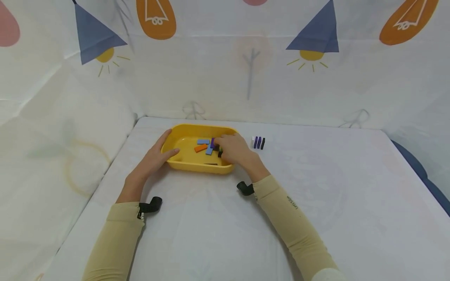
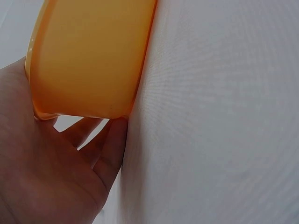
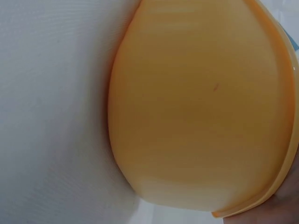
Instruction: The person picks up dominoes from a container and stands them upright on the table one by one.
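Note:
A yellow plastic tray (image 1: 197,168) stands on the white table, with small rectangular blocks lying toward its right half. Among them are an orange block (image 1: 200,148), a light blue block (image 1: 203,141) and a purple block (image 1: 212,143). My left hand (image 1: 152,156) grips the tray's left end, thumb over the rim and fingers along the outer wall (image 2: 84,84). Over the right rim, my right hand (image 1: 237,150) reaches down into the tray with bent fingers among the blocks. Its fingertips are hidden, so I cannot tell whether they pinch a block.
Just right of the tray, a short row of blocks (image 1: 259,143), white, purple and black, stands on the table (image 1: 316,187). A patterned white cloth (image 1: 225,86) hangs behind the table. Something dark blue (image 1: 415,160) shows past the right edge.

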### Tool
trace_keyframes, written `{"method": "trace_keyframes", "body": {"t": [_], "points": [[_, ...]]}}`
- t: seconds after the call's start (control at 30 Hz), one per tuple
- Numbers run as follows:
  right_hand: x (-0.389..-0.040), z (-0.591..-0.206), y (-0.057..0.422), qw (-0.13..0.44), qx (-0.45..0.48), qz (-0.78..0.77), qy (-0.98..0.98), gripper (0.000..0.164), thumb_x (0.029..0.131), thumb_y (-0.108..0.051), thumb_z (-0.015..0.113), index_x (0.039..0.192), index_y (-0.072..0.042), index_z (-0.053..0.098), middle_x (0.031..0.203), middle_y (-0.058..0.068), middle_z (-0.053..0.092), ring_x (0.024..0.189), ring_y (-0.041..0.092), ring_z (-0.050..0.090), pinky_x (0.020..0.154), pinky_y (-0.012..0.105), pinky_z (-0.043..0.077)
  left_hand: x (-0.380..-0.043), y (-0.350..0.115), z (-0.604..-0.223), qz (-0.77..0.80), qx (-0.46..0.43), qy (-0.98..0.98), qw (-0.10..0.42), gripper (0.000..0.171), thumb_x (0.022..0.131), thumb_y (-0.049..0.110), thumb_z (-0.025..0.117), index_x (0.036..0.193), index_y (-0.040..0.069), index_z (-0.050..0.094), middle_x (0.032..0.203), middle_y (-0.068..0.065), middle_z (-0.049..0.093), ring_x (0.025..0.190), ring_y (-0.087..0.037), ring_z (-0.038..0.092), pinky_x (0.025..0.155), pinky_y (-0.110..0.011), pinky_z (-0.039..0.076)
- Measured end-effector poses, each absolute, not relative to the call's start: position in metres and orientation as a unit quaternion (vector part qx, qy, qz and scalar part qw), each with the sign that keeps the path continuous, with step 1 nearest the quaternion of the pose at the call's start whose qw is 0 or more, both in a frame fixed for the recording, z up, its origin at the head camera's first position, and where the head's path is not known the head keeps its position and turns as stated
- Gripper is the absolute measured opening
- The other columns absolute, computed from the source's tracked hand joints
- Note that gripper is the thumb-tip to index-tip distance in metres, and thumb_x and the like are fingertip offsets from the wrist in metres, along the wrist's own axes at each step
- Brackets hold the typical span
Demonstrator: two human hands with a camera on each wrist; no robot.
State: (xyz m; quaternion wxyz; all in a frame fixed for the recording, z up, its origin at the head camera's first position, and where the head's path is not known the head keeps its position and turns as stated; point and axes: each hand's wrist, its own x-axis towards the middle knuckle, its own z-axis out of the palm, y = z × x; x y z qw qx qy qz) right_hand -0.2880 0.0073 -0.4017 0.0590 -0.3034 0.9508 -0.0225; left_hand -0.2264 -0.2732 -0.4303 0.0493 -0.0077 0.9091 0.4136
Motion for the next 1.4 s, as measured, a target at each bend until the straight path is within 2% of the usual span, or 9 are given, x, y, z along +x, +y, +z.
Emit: {"method": "trace_keyframes", "body": {"t": [0.17, 0.47, 0.67, 0.9, 1.13, 1.3, 1.4], "points": [[-0.2881, -0.3979, 0.0065, 0.078, -0.297, -0.027, 0.951, 0.046, 0.089, -0.01, 0.061, 0.134, -0.021, 0.06, 0.13, 0.001, 0.062, 0.119, 0.02, 0.054, 0.118, 0.044, 0.034, -0.2265, -0.2739, -0.4296, 0.414, -0.007, 0.909, 0.05, 0.083, 0.096, 0.055, 0.055, 0.158, 0.044, 0.001, 0.17, 0.004, 0.004, 0.156, -0.034, 0.008, 0.121, -0.067, 0.009], [-0.2856, -0.3931, 0.0071, 0.079, -0.304, -0.041, 0.949, 0.03, 0.089, -0.013, 0.063, 0.119, -0.017, 0.068, 0.119, 0.002, 0.062, 0.111, 0.018, 0.053, 0.109, 0.041, 0.038, -0.2256, -0.2745, -0.429, 0.417, -0.006, 0.907, 0.05, 0.083, 0.095, 0.056, 0.055, 0.158, 0.045, 0.0, 0.169, 0.005, 0.003, 0.156, -0.034, 0.007, 0.121, -0.067, 0.009], [-0.2848, -0.3936, 0.0082, 0.081, -0.307, -0.053, 0.947, 0.025, 0.088, -0.011, 0.063, 0.111, -0.017, 0.07, 0.117, 0.002, 0.062, 0.109, 0.019, 0.052, 0.112, 0.043, 0.037, -0.2263, -0.2745, -0.43, 0.417, -0.004, 0.907, 0.053, 0.084, 0.095, 0.057, 0.055, 0.158, 0.045, 0.001, 0.17, 0.004, 0.004, 0.156, -0.035, 0.008, 0.121, -0.067, 0.01], [-0.2844, -0.394, 0.0087, 0.083, -0.302, -0.069, 0.947, 0.025, 0.088, -0.008, 0.064, 0.109, -0.019, 0.07, 0.114, 0.0, 0.063, 0.105, 0.019, 0.051, 0.113, 0.043, 0.036, -0.2262, -0.2732, -0.43, 0.418, -0.007, 0.907, 0.055, 0.085, 0.095, 0.057, 0.056, 0.158, 0.044, 0.001, 0.17, 0.003, 0.003, 0.156, -0.035, 0.007, 0.121, -0.068, 0.01], [-0.2851, -0.3956, 0.0095, 0.074, -0.304, -0.089, 0.946, 0.024, 0.087, -0.006, 0.065, 0.107, -0.018, 0.071, 0.111, -0.001, 0.064, 0.1, 0.018, 0.052, 0.104, 0.039, 0.042, -0.2261, -0.2736, -0.4314, 0.417, -0.01, 0.907, 0.051, 0.084, 0.094, 0.059, 0.055, 0.158, 0.044, 0.001, 0.17, 0.002, 0.004, 0.156, -0.035, 0.008, 0.121, -0.068, 0.009], [-0.2854, -0.396, 0.0102, 0.069, -0.307, -0.103, 0.944, 0.027, 0.088, -0.001, 0.061, 0.108, -0.016, 0.072, 0.109, -0.001, 0.07, 0.095, 0.018, 0.055, 0.096, 0.035, 0.045, -0.2261, -0.2732, -0.4321, 0.427, -0.01, 0.903, 0.051, 0.085, 0.094, 0.058, 0.055, 0.158, 0.044, 0.001, 0.17, 0.003, 0.004, 0.156, -0.035, 0.008, 0.12, -0.068, 0.01], [-0.2855, -0.3966, 0.0102, 0.069, -0.306, -0.1, 0.944, 0.027, 0.089, -0.001, 0.059, 0.108, -0.015, 0.072, 0.109, -0.001, 0.071, 0.094, 0.018, 0.056, 0.096, 0.035, 0.044, -0.2264, -0.2727, -0.432, 0.429, -0.011, 0.902, 0.05, 0.085, 0.094, 0.059, 0.056, 0.158, 0.045, 0.002, 0.17, 0.003, 0.005, 0.156, -0.034, 0.009, 0.12, -0.068, 0.01]]}}
